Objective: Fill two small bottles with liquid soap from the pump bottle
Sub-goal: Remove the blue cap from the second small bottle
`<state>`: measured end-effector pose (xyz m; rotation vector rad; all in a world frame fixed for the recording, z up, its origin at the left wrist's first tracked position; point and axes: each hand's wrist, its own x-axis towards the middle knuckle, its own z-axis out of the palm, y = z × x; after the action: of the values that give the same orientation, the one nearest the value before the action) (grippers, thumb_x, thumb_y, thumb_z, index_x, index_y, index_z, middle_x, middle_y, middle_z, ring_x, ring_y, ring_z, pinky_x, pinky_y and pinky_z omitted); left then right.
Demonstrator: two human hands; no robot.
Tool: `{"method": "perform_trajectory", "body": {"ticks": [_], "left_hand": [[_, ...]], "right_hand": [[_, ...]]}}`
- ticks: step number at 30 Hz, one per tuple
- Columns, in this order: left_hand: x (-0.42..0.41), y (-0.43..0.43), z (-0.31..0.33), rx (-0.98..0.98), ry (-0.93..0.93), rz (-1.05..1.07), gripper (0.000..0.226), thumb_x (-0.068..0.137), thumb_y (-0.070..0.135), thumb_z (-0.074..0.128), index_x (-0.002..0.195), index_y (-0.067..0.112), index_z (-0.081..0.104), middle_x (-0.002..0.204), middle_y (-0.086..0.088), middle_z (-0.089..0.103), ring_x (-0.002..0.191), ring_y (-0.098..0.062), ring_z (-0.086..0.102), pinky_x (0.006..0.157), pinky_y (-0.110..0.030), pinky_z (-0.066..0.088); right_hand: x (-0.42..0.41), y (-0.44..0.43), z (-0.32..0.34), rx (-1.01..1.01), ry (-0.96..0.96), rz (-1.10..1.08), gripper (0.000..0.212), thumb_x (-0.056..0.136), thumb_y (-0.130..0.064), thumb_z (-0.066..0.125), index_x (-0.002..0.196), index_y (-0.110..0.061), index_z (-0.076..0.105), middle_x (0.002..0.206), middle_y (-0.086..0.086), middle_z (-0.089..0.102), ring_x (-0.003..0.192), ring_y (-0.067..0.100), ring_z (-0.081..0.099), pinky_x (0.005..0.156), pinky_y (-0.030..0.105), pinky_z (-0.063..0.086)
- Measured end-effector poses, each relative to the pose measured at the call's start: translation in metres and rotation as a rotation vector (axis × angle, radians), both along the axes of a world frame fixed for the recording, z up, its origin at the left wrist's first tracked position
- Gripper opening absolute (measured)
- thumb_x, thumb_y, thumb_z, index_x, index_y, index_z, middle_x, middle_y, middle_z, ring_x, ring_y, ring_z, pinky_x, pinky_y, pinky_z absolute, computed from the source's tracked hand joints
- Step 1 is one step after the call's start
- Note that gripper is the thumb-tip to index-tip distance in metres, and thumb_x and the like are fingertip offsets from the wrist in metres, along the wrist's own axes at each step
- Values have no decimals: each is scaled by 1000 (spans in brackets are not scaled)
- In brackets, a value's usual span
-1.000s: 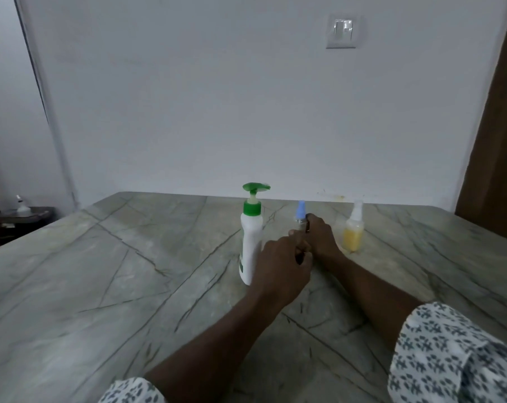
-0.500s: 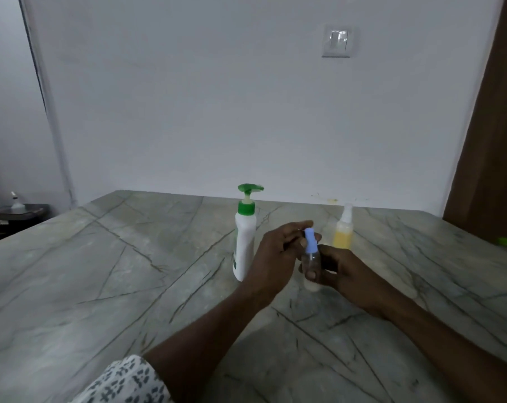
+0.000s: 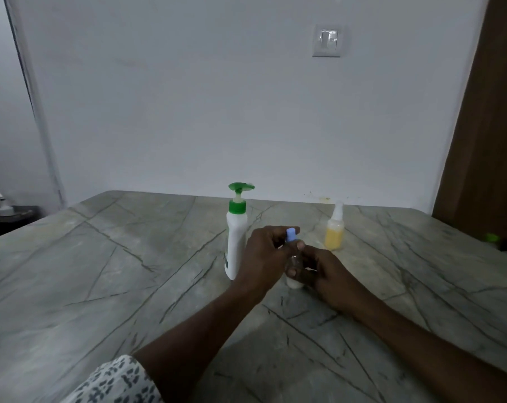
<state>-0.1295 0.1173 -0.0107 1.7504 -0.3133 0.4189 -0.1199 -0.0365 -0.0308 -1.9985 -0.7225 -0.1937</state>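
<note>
Both hands met over the middle of the grey veined stone table (image 3: 106, 280). The right hand (image 3: 323, 270) was curled closed round the body of a small clear bottle (image 3: 293, 264), which stood upright, its base on or just above the tabletop; blur there made contact hard to judge. A pale layer showed at the bottom of the bottle. The left hand (image 3: 265, 257) was closed at the top of that same bottle, thumb and fingers pinched about the blue cap (image 3: 291, 235), which sat on the bottle's neck. Whether the cap was seated tight or loosened could not be told.

The white pump bottle (image 3: 235, 242) with green collar and green pump head stood upright just to the left of the left hand, partly behind it, nozzle pointing right. Neither hand touched it.

A second small bottle (image 3: 334, 232), holding yellow liquid and capped with a white top, stood upright farther back and to the right, apart from both hands and near the table's far edge.

A patterned sleeve (image 3: 115, 382) covered the left arm at the lower edge of the view; the right forearm was bare. A white wall switch (image 3: 327, 40) sat high on the wall behind. A brown door (image 3: 487, 141) closed the right side.
</note>
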Motion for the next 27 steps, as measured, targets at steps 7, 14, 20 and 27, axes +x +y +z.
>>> {"method": "perform_trajectory", "body": {"ticks": [7, 14, 20, 27], "left_hand": [[-3, 0, 5, 117, 25, 186, 42, 74, 38, 86, 87, 7, 61, 72, -2, 58, 62, -9, 50, 55, -17, 41], [-2, 1, 6, -10, 69, -133, 37, 99, 8, 61, 135, 13, 60, 122, -2, 72, 112, -14, 69, 95, -26, 54], [0, 2, 3, -51, 43, 14, 26, 77, 19, 87, 100, 14, 76, 97, -7, 78, 92, -24, 75, 88, -47, 61], [5, 0, -3, 83, 261, -95, 70, 81, 43, 81, 140, 17, 54, 126, -7, 68, 109, -22, 67, 90, -36, 58]], "right_hand": [[-1, 0, -1, -24, 19, -36, 22, 87, -20, 71, 108, -21, 68, 93, -5, 72, 88, 5, 68, 83, 32, 54], [-3, -10, 6, 108, 70, -26, 25, 88, -20, 68, 110, -10, 69, 104, 5, 74, 100, 20, 69, 94, 47, 53], [-3, -4, 3, 61, 42, -37, 22, 83, -19, 74, 103, -24, 69, 96, 7, 73, 92, 22, 69, 89, 45, 54], [2, -9, 4, 227, 19, -161, 33, 76, -16, 81, 107, -19, 71, 107, -1, 73, 98, 14, 70, 91, 40, 56]]}}
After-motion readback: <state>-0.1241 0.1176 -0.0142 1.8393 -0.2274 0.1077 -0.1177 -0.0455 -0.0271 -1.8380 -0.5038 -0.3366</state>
